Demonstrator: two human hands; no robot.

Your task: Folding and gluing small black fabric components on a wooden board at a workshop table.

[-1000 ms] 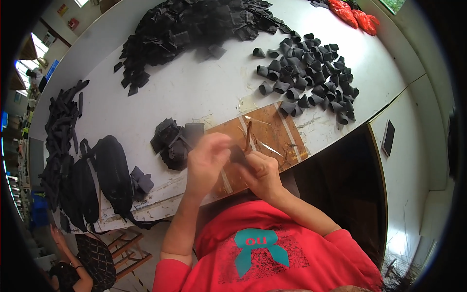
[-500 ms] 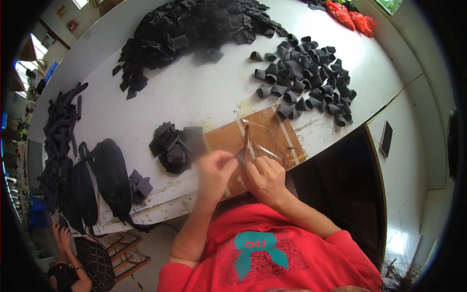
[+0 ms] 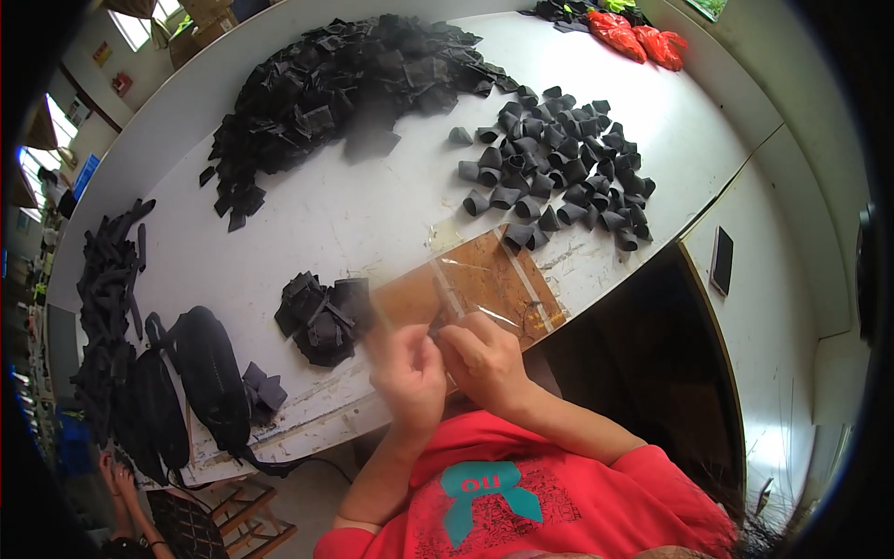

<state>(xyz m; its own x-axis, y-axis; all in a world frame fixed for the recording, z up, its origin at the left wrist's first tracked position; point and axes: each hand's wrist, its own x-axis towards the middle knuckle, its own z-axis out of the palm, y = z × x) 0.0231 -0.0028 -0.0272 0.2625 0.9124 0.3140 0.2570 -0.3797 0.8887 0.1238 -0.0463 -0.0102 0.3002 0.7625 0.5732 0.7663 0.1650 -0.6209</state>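
Observation:
My left hand is smeared by motion above the front edge of a brown board. Its fingers look curled, but I cannot tell what they hold. Beside it, my right hand is closed in a pinch. A small dark bit shows at its fingertips, too little to name. Just left of the board lies a small heap of flat black fabric pieces. Past the board's far right corner are many black pieces rolled into short tubes.
A large pile of flat black pieces covers the far part of the white table. Black strips and a black pouch lie left. Red plastic bags stand far right; a phone lies right. Another person's hands show lower left.
Both hands have come nearer my body and a little left. The brown stick that stood up between them no longer shows clearly. The whole view has shifted slightly.

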